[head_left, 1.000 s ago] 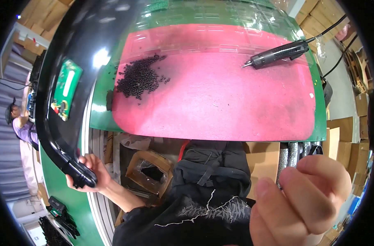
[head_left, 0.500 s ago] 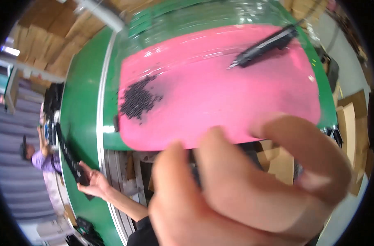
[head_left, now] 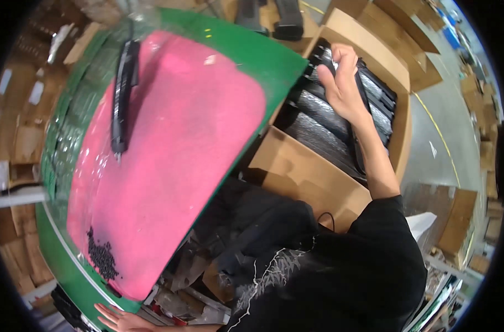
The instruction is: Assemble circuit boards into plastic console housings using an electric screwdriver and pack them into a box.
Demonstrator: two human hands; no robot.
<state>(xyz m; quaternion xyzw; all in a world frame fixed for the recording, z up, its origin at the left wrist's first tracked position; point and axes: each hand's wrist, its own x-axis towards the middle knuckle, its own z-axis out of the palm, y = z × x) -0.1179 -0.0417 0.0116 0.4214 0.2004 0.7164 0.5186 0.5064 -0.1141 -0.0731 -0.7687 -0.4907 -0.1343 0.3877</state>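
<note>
My right hand (head_left: 343,83) reaches into an open cardboard box (head_left: 302,160) at the right. Its fingers curl down among long black pieces in clear wrap (head_left: 321,116), the thumb held apart; what lies in the grasp is hidden. A slim black strip (head_left: 364,149) runs beside that wrist. At the lower left, my left hand (head_left: 116,319) has its fingers stretched out over the green belt's edge, holding nothing visible. On the pink mat (head_left: 196,110) lie a black electric screwdriver (head_left: 122,99) and a pile of small black screws (head_left: 101,255).
The green tabletop (head_left: 274,61) borders the mat and meets the box's corner. Dark cloth (head_left: 252,210) hangs below the table edge. Black parts (head_left: 288,22) stand beyond the table, and stacked cartons (head_left: 479,110) line the far right. A dark object (head_left: 69,310) sits at the lower-left rim.
My view has swung right, toward the box. My right hand has gone from in front of the mat into the box. My left hand has let go of the long black part.
</note>
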